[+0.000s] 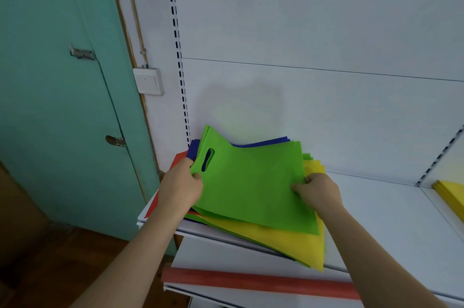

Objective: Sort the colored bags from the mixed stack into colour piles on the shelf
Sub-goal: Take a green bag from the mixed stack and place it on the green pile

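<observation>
Left hand: the left hand [182,183] pinches the handle end of the flat bright green fabric bags [251,182], thumb on top beside the cut-out slot.
Right hand: the right hand [317,191] is closed on the green bags' right edge, fingers curled over it.
Green bags: a thin bunch, raised and tilted at the left end above the mixed stack.
Mixed stack: yellow fabric bags [288,242] fan out underneath, dark blue bags [263,143] show behind, an orange-red bag [179,158] peeks out at the left.
Shelf: the stack lies at the left end of the white metal shelf [389,219], overhanging its front edge.
Far right: a separate pile of yellow bags [452,196] sits on the neighbouring shelf section.
Below: an orange-red strip [261,280] runs along the lower shelf edge.
Left of the shelving: a teal door [62,106] and a white wall switch [148,81].
</observation>
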`<action>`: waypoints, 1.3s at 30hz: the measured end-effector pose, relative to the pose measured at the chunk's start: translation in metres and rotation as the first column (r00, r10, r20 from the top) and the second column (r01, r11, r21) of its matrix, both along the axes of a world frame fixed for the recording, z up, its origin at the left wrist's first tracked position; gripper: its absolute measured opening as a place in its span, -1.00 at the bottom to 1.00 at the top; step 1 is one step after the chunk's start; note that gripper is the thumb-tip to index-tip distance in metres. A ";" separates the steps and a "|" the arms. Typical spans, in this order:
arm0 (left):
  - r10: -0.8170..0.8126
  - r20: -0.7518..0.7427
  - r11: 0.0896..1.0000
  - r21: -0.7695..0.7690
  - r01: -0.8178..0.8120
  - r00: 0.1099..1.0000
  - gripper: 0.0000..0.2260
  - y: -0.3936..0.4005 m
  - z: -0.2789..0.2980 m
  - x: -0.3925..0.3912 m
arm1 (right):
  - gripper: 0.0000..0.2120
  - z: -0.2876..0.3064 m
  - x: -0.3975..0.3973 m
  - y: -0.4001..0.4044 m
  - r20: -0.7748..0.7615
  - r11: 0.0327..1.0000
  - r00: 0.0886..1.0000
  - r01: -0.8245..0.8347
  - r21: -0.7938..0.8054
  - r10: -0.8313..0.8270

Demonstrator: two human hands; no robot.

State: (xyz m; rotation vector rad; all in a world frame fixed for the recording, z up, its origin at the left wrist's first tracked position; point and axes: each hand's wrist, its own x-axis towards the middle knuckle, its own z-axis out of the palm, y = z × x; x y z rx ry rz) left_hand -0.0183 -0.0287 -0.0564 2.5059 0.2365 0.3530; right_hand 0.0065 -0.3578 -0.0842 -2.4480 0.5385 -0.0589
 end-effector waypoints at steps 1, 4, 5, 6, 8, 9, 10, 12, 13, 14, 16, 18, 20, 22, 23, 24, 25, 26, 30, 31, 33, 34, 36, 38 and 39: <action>-0.010 0.015 1.000 -0.007 0.010 1.000 -0.71 0.000 -0.001 0.000 | -0.72 0.002 -0.003 0.000 0.048 1.000 0.999 0.008 -0.012 -0.007; -0.022 0.095 0.998 -0.048 0.026 0.995 -0.80 -0.002 0.000 0.002 | -0.81 0.008 -0.011 -0.002 0.198 0.999 0.980 0.031 -0.031 -0.024; -0.027 0.133 0.997 -0.066 0.037 0.991 -0.87 -0.002 0.000 0.002 | -0.82 0.010 -0.014 -0.004 0.251 0.999 0.967 0.040 -0.018 -0.034; -0.036 0.177 0.994 -0.095 0.053 0.984 -0.91 -0.002 0.001 0.003 | -0.83 0.013 -0.017 -0.005 0.309 0.999 0.950 0.049 0.011 -0.050; -0.062 0.286 0.979 -0.167 0.113 0.956 -0.89 -0.003 0.002 0.003 | -0.89 0.020 -0.023 -0.007 0.442 0.992 0.892 0.042 0.120 -0.091; -0.076 0.353 0.970 -0.189 0.151 0.932 -0.87 -0.003 0.002 0.003 | -0.94 0.024 -0.026 -0.007 0.511 0.983 0.852 0.022 0.182 -0.114; -0.089 0.413 0.962 -0.202 0.186 0.907 -0.86 -0.004 0.003 0.002 | -0.93 0.027 -0.029 -0.007 0.573 0.972 0.808 -0.005 0.236 -0.135; -0.112 0.461 0.945 -0.224 0.238 0.880 -0.91 -0.008 0.006 0.003 | -0.82 0.029 -0.034 -0.010 0.642 0.944 0.745 -0.053 0.326 -0.180; -0.124 0.458 0.938 -0.235 0.255 0.880 -0.95 -0.010 0.007 0.005 | -0.80 0.030 -0.036 -0.012 0.649 0.934 0.734 -0.059 0.354 -0.200; -0.139 0.450 0.931 -0.244 0.271 0.882 -0.98 -0.013 0.007 0.008 | -0.80 0.030 -0.039 -0.014 0.650 0.930 0.731 -0.059 0.363 -0.207; -0.154 0.438 0.926 -0.250 0.284 0.886 -0.92 -0.019 0.005 0.012 | -0.79 0.026 -0.044 -0.016 0.652 0.935 0.736 -0.074 0.346 -0.183; -0.157 0.433 0.922 -0.258 0.289 0.887 -0.88 -0.028 0.003 0.015 | -0.73 0.019 -0.049 -0.015 0.632 0.948 0.766 -0.104 0.302 -0.117; -0.158 0.429 0.910 -0.287 0.300 0.889 -0.87 -0.036 -0.001 0.017 | -0.71 0.011 -0.056 -0.014 0.601 0.972 0.798 -0.102 0.212 -0.047; -0.134 0.442 0.892 -0.336 0.302 0.887 -0.89 -0.043 -0.003 0.017 | -0.71 0.007 -0.064 -0.016 0.611 0.984 0.789 -0.050 0.171 -0.066; -0.115 0.454 0.880 -0.366 0.303 0.883 -0.91 -0.045 -0.004 0.018 | -0.68 0.008 -0.068 -0.018 0.627 0.981 0.771 -0.015 0.192 -0.111; -0.100 0.464 0.865 -0.397 0.308 0.880 -0.93 -0.047 -0.004 0.019 | -0.62 0.011 -0.074 -0.021 0.645 0.977 0.748 0.018 0.213 -0.155; -0.091 0.470 0.847 -0.427 0.316 0.878 -0.93 -0.050 -0.004 0.020 | -0.56 0.013 -0.081 -0.024 0.666 0.973 0.722 0.044 0.225 -0.187; -0.091 0.475 0.830 -0.449 0.330 0.875 -0.92 -0.055 -0.004 0.021 | -0.50 0.015 -0.089 -0.027 0.690 0.972 0.694 0.065 0.225 -0.206; -0.179 0.465 0.772 -0.479 0.417 0.867 -0.82 -0.086 -0.006 0.021 | -0.49 0.016 -0.124 -0.043 0.749 0.971 0.617 0.146 0.190 -0.240; -0.219 0.459 0.762 -0.470 0.445 0.861 -0.82 -0.095 -0.008 0.018 | -0.55 0.015 -0.134 -0.049 0.761 0.969 0.601 0.173 0.174 -0.244; -0.274 0.451 0.753 -0.449 0.481 0.849 -0.83 -0.117 -0.009 0.013 | -0.70 0.011 -0.152 -0.064 0.776 0.964 0.580 0.232 0.133 -0.247; -0.281 0.450 0.754 -0.444 0.485 0.848 -0.83 -0.129 -0.009 0.010 | -0.75 0.010 -0.163 -0.073 0.783 0.962 0.576 0.254 0.105 -0.237; -0.285 0.449 0.750 -0.446 0.489 0.847 -0.84 -0.156 -0.010 0.002 | -0.77 0.007 -0.186 -0.098 0.793 0.954 0.572 0.297 0.038 -0.210; -0.299 0.449 0.726 -0.466 0.506 0.842 -0.80 -0.186 -0.009 -0.011 | -0.72 0.002 -0.213 -0.125 0.789 0.932 0.569 0.363 0.011 -0.232; -0.309 0.455 0.714 -0.469 0.519 0.835 -0.77 -0.202 -0.007 -0.019 | -0.70 0.000 -0.228 -0.139 0.781 0.917 0.570 0.399 0.010 -0.256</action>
